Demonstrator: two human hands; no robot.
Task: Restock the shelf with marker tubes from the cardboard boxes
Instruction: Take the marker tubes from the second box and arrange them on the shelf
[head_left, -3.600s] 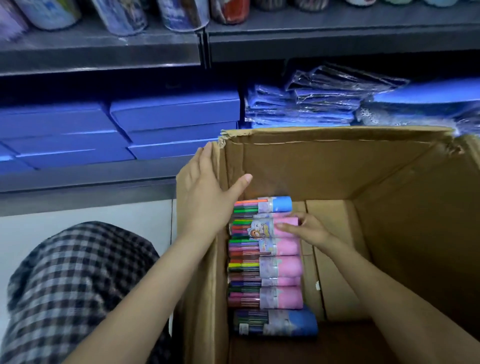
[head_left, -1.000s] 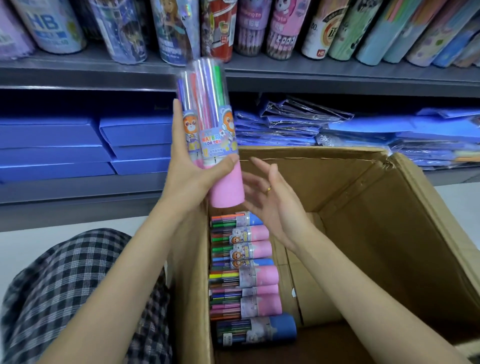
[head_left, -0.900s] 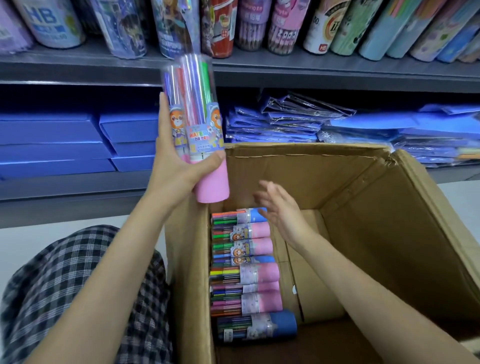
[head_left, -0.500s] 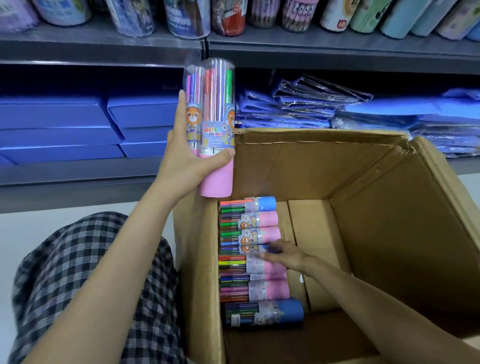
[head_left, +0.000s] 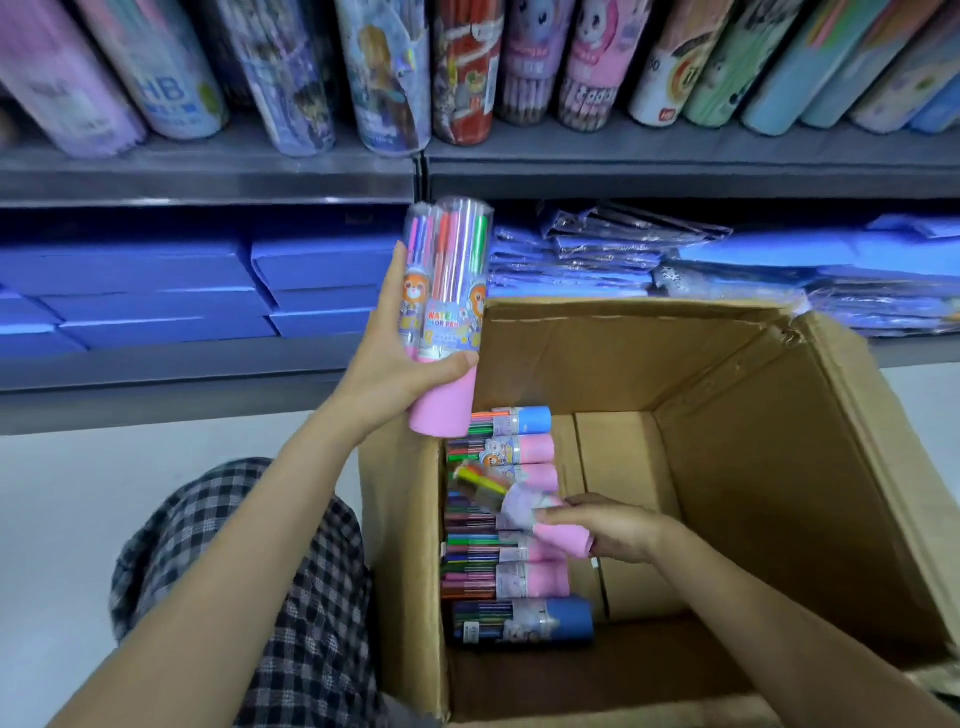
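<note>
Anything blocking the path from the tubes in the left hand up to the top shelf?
Nothing visible in the open air between. The left hand holds two marker tubes upright just below the top shelf, but standing tubes already line the shelf; no free slot shows.

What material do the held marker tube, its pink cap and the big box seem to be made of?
Marker tube: probably clear glossy plastic; the pens show through and it glints.
Pink cap: opaque, matte, likely plastic.
Box: brown cardboard, dull, with a torn corner.

"WATER COLOR PEN" on held marker tube (head_left: 451, 312); "HB" on shelf pencil tube (head_left: 165, 83).
</note>
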